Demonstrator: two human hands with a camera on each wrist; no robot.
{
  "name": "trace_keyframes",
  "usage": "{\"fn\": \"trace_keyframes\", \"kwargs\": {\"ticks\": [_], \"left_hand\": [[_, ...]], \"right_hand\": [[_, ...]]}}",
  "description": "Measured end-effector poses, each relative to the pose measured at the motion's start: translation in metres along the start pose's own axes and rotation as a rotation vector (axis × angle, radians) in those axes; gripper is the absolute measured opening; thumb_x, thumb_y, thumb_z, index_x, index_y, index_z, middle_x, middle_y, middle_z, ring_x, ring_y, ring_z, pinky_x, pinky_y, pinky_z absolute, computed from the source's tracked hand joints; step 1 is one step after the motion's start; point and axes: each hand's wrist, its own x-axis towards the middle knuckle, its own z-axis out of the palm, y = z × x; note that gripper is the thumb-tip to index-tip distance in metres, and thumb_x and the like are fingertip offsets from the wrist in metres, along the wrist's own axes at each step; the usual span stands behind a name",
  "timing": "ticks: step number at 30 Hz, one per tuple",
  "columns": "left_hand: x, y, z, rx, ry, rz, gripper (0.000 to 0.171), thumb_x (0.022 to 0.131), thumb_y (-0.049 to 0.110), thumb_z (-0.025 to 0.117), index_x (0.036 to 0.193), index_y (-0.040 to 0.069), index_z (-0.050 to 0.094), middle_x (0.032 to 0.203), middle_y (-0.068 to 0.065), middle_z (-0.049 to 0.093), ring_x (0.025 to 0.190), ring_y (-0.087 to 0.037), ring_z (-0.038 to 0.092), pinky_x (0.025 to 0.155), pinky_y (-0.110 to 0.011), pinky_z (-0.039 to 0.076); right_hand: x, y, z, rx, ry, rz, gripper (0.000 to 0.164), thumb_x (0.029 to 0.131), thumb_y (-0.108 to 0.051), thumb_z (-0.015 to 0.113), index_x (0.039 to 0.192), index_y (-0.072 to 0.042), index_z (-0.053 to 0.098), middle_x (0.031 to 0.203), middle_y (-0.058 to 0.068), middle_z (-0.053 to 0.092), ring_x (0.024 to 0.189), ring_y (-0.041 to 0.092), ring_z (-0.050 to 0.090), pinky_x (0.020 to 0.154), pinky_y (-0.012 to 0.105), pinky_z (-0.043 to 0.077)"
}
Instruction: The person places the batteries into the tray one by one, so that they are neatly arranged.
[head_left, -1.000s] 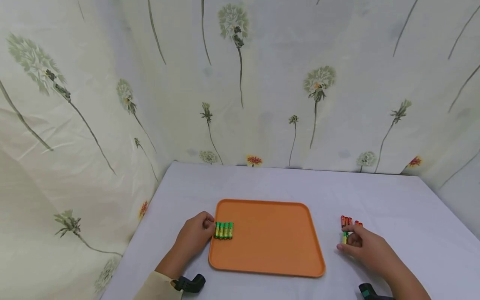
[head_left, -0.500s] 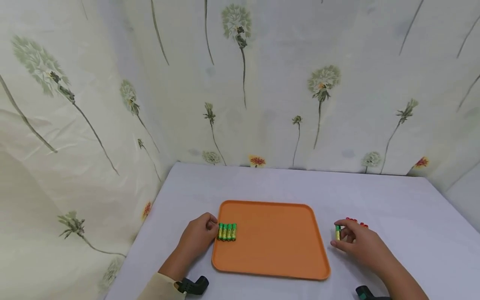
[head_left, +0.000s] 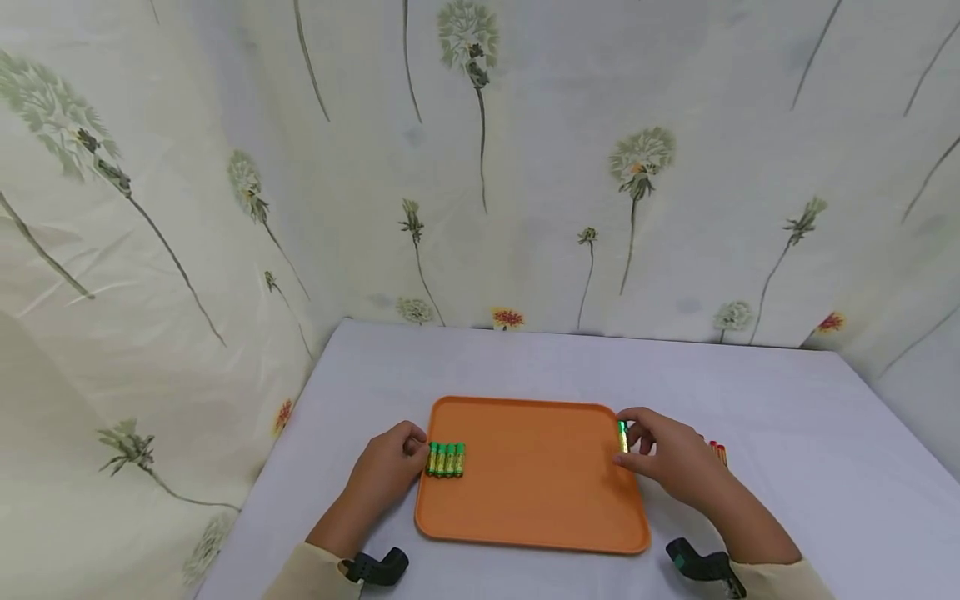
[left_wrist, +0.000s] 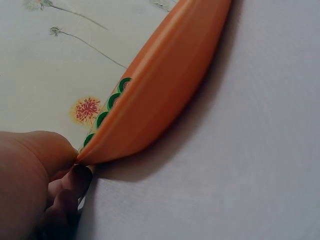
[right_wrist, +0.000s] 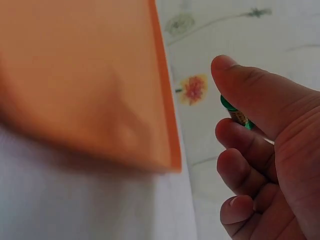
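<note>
Green battery (head_left: 622, 437) has just swung over from by the red batteries (head_left: 717, 452) to the tray (head_left: 540, 500)'s right edge — can't tell if it's touching. Right hand (head_left: 671, 450) has it pinched end to end, so I'd call it mid-carry. Four other green batteries (head_left: 450, 460) sit lined up inside the left edge — left hand (head_left: 384, 467) still pinching the rim there.

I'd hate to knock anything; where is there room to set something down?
Free: the orange tray between four green batteries and the right hand; the white tabletop beyond the tray. Crowded: the tray's left side, with the left hand; its upper right, by the pinched green battery; farther right, red batteries.
</note>
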Motion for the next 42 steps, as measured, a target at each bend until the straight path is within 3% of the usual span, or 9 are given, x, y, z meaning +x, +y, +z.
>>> {"fn": "trace_keyframes", "kwargs": {"ticks": [16, 25, 33, 42], "left_hand": [[0.001, 0.002, 0.001, -0.002, -0.021, 0.002, 0.012, 0.101, 0.028, 0.066, 0.107, 0.018, 0.067, 0.085, 0.009, 0.064, 0.076, -0.011, 0.057, 0.071, -0.032, 0.047], [0.002, -0.002, 0.000, 0.002, -0.016, 0.022, 0.012, 0.101, 0.028, 0.066, 0.106, 0.017, 0.067, 0.084, 0.009, 0.064, 0.075, -0.010, 0.057, 0.070, -0.032, 0.048], [0.003, -0.002, -0.002, -0.004, -0.017, 0.013, 0.012, 0.100, 0.027, 0.066, 0.105, 0.017, 0.067, 0.084, 0.009, 0.064, 0.075, -0.010, 0.057, 0.071, -0.033, 0.048], [0.003, 0.001, -0.002, -0.010, -0.020, -0.010, 0.012, 0.100, 0.027, 0.066, 0.107, 0.017, 0.067, 0.085, 0.008, 0.065, 0.076, -0.011, 0.058, 0.071, -0.033, 0.048]], "right_hand": [[0.030, -0.048, 0.043, 0.202, -0.113, -0.100, 0.059, 0.087, -0.028, 0.087, 0.136, -0.008, 0.062, 0.093, -0.005, 0.062, 0.085, 0.017, 0.057, 0.065, 0.028, 0.050], [0.042, -0.070, 0.059, 0.171, -0.115, -0.169, 0.057, 0.086, -0.032, 0.087, 0.133, -0.011, 0.064, 0.090, -0.010, 0.063, 0.080, 0.013, 0.057, 0.066, 0.028, 0.049], [0.049, -0.098, 0.068, 0.181, -0.190, -0.183, 0.056, 0.088, -0.035, 0.085, 0.135, -0.014, 0.063, 0.092, -0.009, 0.064, 0.080, 0.014, 0.059, 0.068, 0.031, 0.049], [0.057, -0.129, 0.089, 0.167, -0.252, -0.265, 0.056, 0.087, -0.035, 0.086, 0.133, -0.011, 0.064, 0.094, -0.008, 0.064, 0.083, 0.013, 0.058, 0.071, 0.031, 0.050]]}}
